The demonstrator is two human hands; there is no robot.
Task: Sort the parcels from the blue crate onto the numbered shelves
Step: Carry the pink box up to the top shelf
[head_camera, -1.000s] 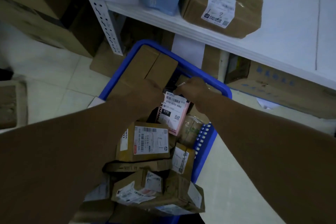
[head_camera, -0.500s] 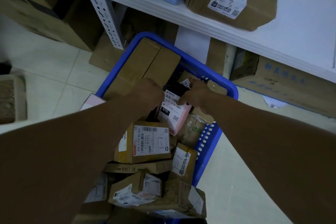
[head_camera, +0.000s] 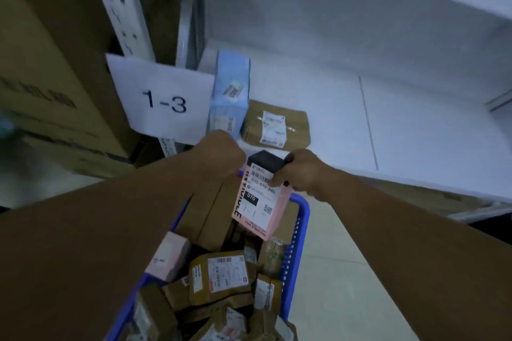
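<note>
Saw a paper sign point(head_camera: 163, 99) marked "1-3" at the left end of the white shelf point(head_camera: 388, 124), just under a perforated post point(head_camera: 122, 8). Saw on that shelf a light blue box point(head_camera: 230, 97), upright, and just beside it a brown parcel point(head_camera: 277, 126), flat, with a white label. Saw a large cardboard carton point(head_camera: 41, 77) to the left of the post.

Found the pink parcel point(head_camera: 257, 202) in the air over the far end of the blue crate point(head_camera: 303, 219), near the shelf edge, tilted. Pink body, black top end, black lettering down 1 side, white label with a barcode, "070-070-A80", "070" and a small QR code. Gripped at the top by the right hand point(head_camera: 297, 174), thumb on the label, fingers curled round the black end. Left hand point(head_camera: 221, 155) curled at the upper left corner of the parcel, fingers hidden; could not tell whether holding or only touching.

Saw inside the crate a long cardboard box point(head_camera: 210, 210) at the far end, a small pink box point(head_camera: 169, 256) by the left wall, a labelled brown package point(head_camera: 221, 277) in the middle, and more small brown packages heaped around, several blurred.
</note>
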